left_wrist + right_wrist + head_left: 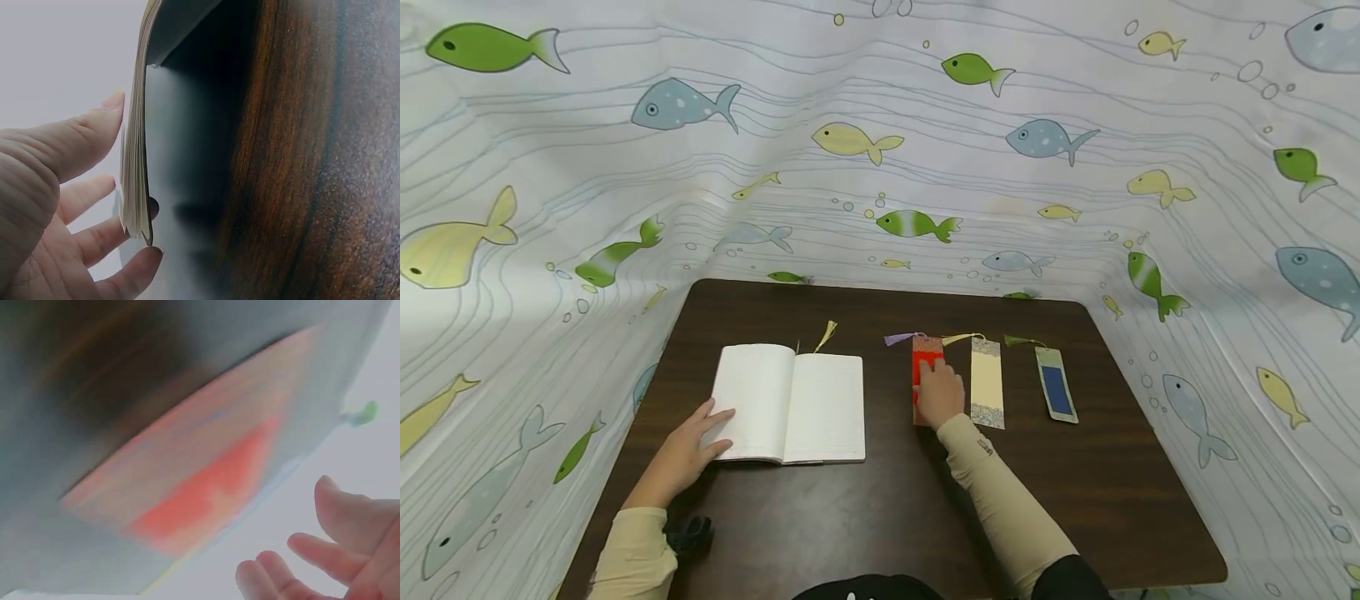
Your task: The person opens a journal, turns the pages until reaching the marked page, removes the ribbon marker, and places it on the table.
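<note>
An open book (826,408) with blank-looking pages lies on the left of the table. My left hand (688,446) rests at its left edge, thumb and a finger over the page; the left wrist view shows the page edges (134,156) beside spread fingers. My right hand (942,393) is over a red bookmark (928,348) with a purple tassel, covering part of it. In the right wrist view, blurred, the red bookmark (206,494) appears with the fingers apart from it; contact cannot be told from the head view.
Right of the red bookmark lie a cream bookmark (986,375) with a yellow tassel and a blue-centred one (1057,390) with a green tassel. A yellow tassel (827,334) sticks out above the book. Fish-patterned cloth (925,183) surrounds the dark wooden table (865,533).
</note>
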Tool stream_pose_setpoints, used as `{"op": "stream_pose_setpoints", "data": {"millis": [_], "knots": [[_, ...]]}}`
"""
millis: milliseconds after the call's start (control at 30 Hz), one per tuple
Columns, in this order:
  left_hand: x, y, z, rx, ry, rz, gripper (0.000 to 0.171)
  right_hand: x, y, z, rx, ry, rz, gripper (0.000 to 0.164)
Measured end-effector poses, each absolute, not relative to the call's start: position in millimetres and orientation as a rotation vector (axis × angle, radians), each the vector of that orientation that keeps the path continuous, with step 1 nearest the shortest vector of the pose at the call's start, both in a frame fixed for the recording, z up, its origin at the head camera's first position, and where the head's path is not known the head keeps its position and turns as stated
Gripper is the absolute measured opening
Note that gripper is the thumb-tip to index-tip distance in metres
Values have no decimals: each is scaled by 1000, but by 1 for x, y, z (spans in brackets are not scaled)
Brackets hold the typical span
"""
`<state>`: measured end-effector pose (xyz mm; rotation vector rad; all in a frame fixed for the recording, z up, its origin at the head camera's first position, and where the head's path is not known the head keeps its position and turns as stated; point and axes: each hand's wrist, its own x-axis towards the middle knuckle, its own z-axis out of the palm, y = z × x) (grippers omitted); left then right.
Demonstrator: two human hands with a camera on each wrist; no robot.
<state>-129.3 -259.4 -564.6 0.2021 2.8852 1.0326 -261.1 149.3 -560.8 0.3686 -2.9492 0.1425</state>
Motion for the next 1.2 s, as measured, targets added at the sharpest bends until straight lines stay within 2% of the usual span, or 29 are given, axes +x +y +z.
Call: {"op": "stream_pose_setpoints", "data": {"millis": [200,300,467,733,800,1033,1200], "knots": [[-128,-257,-563,199,2905,1008,54,-228,105,-558,1001,-2983,273,71],[-128,-256,-563,200,2913,991,53,-215,91,-567,1138,-3049,189,82],[-129,-255,-564,213,2928,968,53,-204,83,-577,1077,-3031,22,86],[-128,-257,-562,225,2913,989,54,-203,76,-579,998,-2832,-25,64],[-129,-256,-562,227,2914,987,54,-202,76,-580,956,-2805,-12,68],[-130,-255,-562,236,2907,997,53,-197,68,-571,759,-2855,249,107],[-130,-256,-563,240,2929,1007,51,-193,52,-555,1016,-2890,818,105]]}}
